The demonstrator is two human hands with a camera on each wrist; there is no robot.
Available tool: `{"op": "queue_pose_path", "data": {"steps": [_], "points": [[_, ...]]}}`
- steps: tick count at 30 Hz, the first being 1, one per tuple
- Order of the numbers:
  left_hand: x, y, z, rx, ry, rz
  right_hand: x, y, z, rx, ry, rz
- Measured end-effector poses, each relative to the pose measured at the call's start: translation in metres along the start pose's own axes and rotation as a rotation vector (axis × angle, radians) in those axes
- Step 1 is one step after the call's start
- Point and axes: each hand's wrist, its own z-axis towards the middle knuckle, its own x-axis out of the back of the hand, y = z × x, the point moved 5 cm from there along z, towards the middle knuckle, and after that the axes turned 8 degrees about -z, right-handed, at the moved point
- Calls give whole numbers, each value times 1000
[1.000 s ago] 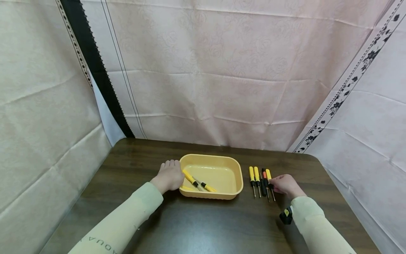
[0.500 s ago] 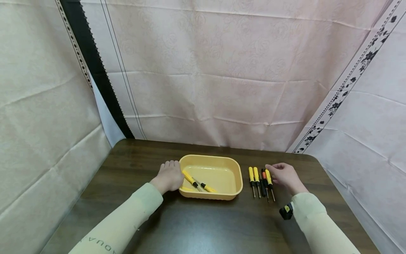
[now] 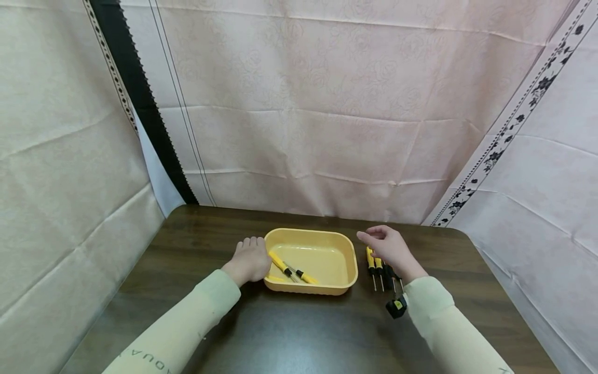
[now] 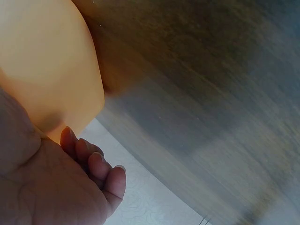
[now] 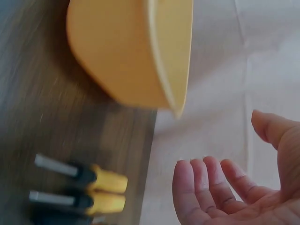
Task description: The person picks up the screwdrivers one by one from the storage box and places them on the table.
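Only head shows me yellow screwdrivers (image 3: 280,263) inside the tray (image 3: 333,261) | right hand (image 3: 392,253), fingers loosely parted, partly hides the screwdriver row (image 3: 378,264) (right of tray) | left hand (image 3: 252,258) at tray's left end, grip unclear

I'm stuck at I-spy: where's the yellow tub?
In the head view, the yellow tub sits on the table, between the left hand at its left end and screwdrivers on the right.
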Motion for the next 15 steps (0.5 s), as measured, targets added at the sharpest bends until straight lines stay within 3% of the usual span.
{"op": "queue_pose_path", "data": {"steps": [10,15], "points": [[-1,0,0,5,-4,1,-45,-30,0,132,-128,27],[-2,-1,2,7,-5,-1,-68,-34,-1,155,-214,35]]}}
